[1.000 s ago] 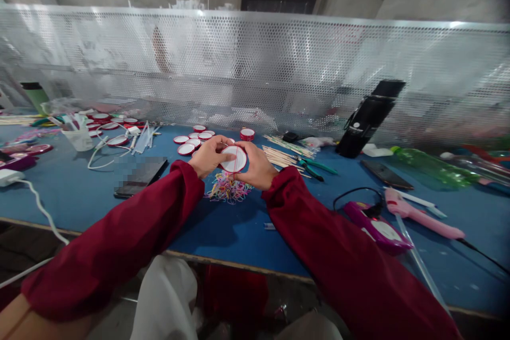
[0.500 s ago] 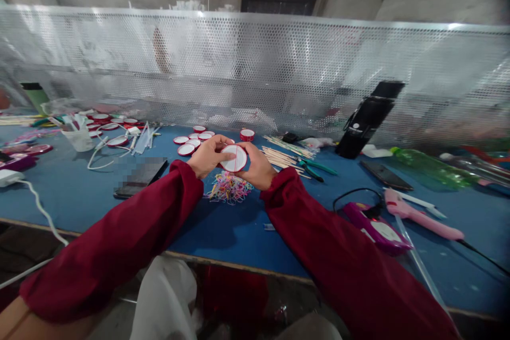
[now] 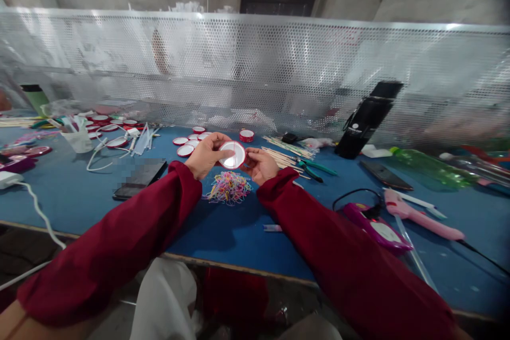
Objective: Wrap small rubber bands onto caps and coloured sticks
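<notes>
My left hand holds a round white lid with a red rim, its thumb lying over the white inside. A thin line, perhaps a rubber band, runs across the lid's face. At the right edge of the lid, the fingers of my right hand are bent together and touch the rim; anything small between them is hidden. Directly below both hands lies a heap of thin coloured rubber bands. Several similar lids rest behind my left hand, and a small stack of lids stands farther back.
Wooden sticks and green-handled pliers lie right of my hands. A pink glue gun, purple box and leaning black bottle are farther right. Left are a dark phone and white cup. A perforated metal screen borders the back.
My right hand has shifted slightly right and down, its grip changing from around the lid's side to bent fingers at its edge. The lid has tilted and moved slightly left and up.
</notes>
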The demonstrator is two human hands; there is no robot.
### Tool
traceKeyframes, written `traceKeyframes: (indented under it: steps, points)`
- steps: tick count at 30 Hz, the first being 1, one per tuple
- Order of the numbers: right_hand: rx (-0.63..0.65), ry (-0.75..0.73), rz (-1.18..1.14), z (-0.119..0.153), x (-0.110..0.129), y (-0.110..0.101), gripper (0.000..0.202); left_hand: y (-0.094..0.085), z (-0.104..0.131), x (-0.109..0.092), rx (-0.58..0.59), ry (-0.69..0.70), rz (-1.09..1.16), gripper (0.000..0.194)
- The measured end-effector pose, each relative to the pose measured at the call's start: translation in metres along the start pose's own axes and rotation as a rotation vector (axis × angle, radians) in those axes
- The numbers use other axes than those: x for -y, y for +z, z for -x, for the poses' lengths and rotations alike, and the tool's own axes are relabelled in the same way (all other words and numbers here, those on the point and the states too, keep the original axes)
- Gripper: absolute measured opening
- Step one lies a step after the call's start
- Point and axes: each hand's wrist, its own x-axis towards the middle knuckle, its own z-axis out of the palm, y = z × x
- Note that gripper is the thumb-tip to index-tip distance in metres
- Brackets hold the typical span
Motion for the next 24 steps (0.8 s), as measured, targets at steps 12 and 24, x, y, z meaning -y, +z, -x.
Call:
traceKeyframes:
  steps: [12,24]
  points:
    - [0.083,-0.441,0.725,0.007,-0.002,0.001,0.03,-0.005,-0.01,0.016,-0.017,0.162,-0.181,0.028]
    - [0.117,-0.55,0.854,0.011,-0.01,0.008,0.018,-0.007,-0.009,0.017,-0.005,0.229,-0.434,0.021]
